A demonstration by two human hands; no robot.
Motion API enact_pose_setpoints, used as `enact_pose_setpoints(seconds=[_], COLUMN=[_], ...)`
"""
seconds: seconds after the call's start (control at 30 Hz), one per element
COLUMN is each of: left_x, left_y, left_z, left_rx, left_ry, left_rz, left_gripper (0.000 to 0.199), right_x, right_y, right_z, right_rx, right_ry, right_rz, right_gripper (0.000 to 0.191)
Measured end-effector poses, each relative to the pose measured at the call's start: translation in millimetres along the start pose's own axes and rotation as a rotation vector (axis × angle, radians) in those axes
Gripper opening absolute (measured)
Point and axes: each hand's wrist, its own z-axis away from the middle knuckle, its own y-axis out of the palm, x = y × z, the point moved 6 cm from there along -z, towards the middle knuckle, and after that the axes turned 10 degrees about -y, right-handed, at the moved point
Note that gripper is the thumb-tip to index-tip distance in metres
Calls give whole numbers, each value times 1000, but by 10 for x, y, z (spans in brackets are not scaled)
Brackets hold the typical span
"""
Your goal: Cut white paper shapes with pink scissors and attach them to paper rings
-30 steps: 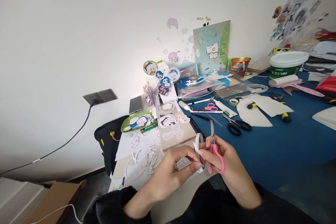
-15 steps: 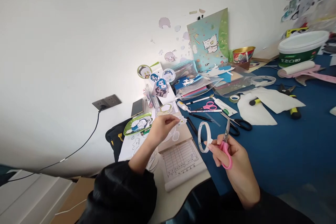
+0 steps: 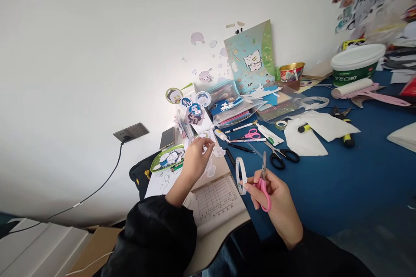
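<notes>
My left hand (image 3: 196,159) hovers over the papers, thumb and fingers slightly apart, with nothing visible between them. Just right of its fingertips lies a small pale cutout (image 3: 219,151) at the page edge. Below it is another translucent cutout (image 3: 210,169). An open notebook with a printed grid (image 3: 216,199) lies beneath my hands. In my right hand (image 3: 276,197) are pink-handled scissors (image 3: 265,197), blades pointing up, and a roll of white tape (image 3: 241,176) pinched at its lower edge by the fingertips.
Black-handled scissors (image 3: 277,159), a second pink pair (image 3: 252,133), a glue bottle (image 3: 221,134) and pens lie behind the hands. White cloths (image 3: 305,143), pliers (image 3: 346,127), a pink roller (image 3: 370,91) and a green-white tub (image 3: 355,66) are to the right.
My left hand has let go of the small pale cutout, and its fingers have parted. The camera view has shifted, so the desk appears further left. My right hand keeps the scissors and tape.
</notes>
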Motion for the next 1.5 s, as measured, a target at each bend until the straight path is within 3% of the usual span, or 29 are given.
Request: enact_pose_setpoints(seconds=[0.07,0.17,0.23,0.3,0.4,0.5,0.53,0.6,0.7,0.77,0.83,0.9,1.0,1.13,1.2,1.33,1.5], left_x=[-173,-452,-457,-317,44,386,468,584,656,655,633,597,504,344,282,227,253], left_y=[-117,-156,-116,-117,-162,-172,-165,-135,-85,-67,-54,-33,22,99,123,136,255], left_z=[272,740,940,1020,1043,1035,1029,1018,1023,1043,1068,1085,1089,1075,1059,988,898], left_rx=[49,135,154,68,-100,-175,-186,-185,-165,-154,-141,-127,-105,-55,-10,-13,-77], left_ry=[73,335,349,244,22,-134,-155,-182,-205,-210,-205,-188,-126,-23,31,159,241], left_rz=[21,65,63,89,108,75,73,68,79,94,101,98,96,60,29,-75,-374], left_gripper=[20,41,37,25,22,19,20,20,22,22,22,22,22,23,27,29,24], right_x=[23,78,119,156,277,499,493,384,182,124,132,206,325,108,26,-9,75], right_y=[46,198,295,309,111,-98,-107,-153,-239,-283,-307,-265,3,474,507,292,202], right_z=[11,80,140,156,1,-229,-307,-477,-667,-715,-681,-567,-306,-28,-16,-35,32], right_rx=[42,170,276,344,278,58,68,108,178,223,254,241,206,405,344,103,63], right_ry=[26,75,106,111,-71,-434,-475,-390,-182,-114,-59,-45,-124,25,45,87,134], right_rz=[-42,-118,-120,-30,411,1147,1307,1412,1311,1235,1182,1146,907,437,292,92,18], right_gripper=[28,32,32,29,22,17,17,17,12,22,35,35,27,31,34,32,26])
